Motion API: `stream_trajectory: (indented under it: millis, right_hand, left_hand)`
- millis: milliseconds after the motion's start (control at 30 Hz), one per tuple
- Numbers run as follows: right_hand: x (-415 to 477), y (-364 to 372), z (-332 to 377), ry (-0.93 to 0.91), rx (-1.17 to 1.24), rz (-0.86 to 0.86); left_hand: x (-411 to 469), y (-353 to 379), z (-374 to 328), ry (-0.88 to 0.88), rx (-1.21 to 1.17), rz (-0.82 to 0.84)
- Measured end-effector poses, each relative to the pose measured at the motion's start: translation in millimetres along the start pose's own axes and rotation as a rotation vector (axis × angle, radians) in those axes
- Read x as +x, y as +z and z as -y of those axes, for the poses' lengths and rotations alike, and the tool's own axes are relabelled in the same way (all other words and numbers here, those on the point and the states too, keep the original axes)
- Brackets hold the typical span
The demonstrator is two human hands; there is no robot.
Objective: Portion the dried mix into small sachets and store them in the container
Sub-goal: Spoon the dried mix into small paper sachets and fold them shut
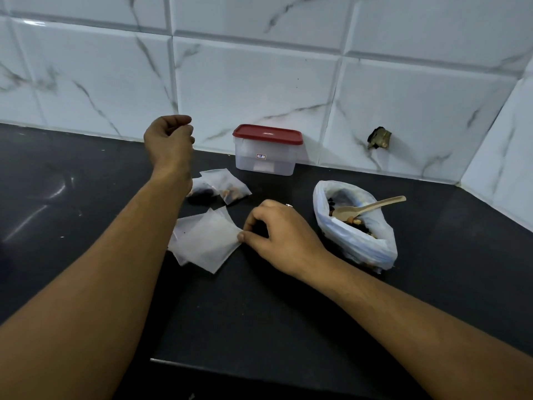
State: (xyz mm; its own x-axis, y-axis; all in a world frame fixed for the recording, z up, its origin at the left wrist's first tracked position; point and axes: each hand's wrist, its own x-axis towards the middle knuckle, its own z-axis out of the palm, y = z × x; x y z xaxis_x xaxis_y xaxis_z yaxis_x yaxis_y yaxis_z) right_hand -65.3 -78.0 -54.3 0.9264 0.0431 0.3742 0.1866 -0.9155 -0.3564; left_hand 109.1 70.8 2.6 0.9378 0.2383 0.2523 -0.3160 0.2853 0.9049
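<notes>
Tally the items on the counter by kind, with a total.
Filled sachets: 2
Empty sachets: a small stack, at least 2, exact count unclear
Red-lidded container: 1
Bag of dried mix: 1
Wooden spoon: 1
Total: at least 7

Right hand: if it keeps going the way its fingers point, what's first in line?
The right hand points left, fingertips already at the corner of the top empty sachet. That stack is first; beyond it lies the left forearm, though its height above the counter is unclear.
</notes>
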Motion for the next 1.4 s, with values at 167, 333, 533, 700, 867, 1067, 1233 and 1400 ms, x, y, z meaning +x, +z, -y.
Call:
stream_trajectory:
  millis: [167,333,533,700,867,1067,1233,1400]
  right_hand:
    - [0,2,-3,0.035,0.188,-0.082]
    - [-2,-5,-5,0.06,0.394,-0.164]
    - [-1,-18,-10,0.1,0.647,-0.205]
    - [-3,-39,-19,0.085,0.632,-0.311]
    - [-7,-57,-27,0.073,0.553,-0.426]
    - [-10,-69,-29,0.012,0.352,-0.531]
    - [-12,-73,-31,0.015,0.254,-0.565]
    - [-10,-69,-30,0.072,0.354,-0.423]
  left_hand:
    - [-1,0,0,-0.021,0.002,0.053]
    - [-8,2,-2,-0.029,0.047,0.148]
    - [-27,6,-8,-0.065,0.17,0.585]
    - [-51,15,-7,-0.194,0.255,1.069]
    - [-64,16,-13,-0.124,0.418,1.223]
    - [-72,22,-16,-0.196,0.356,1.214]
    - [-63,25,-8,-0.21,0.376,1.044]
    - [-63,29,0,-0.279,0.247,0.895]
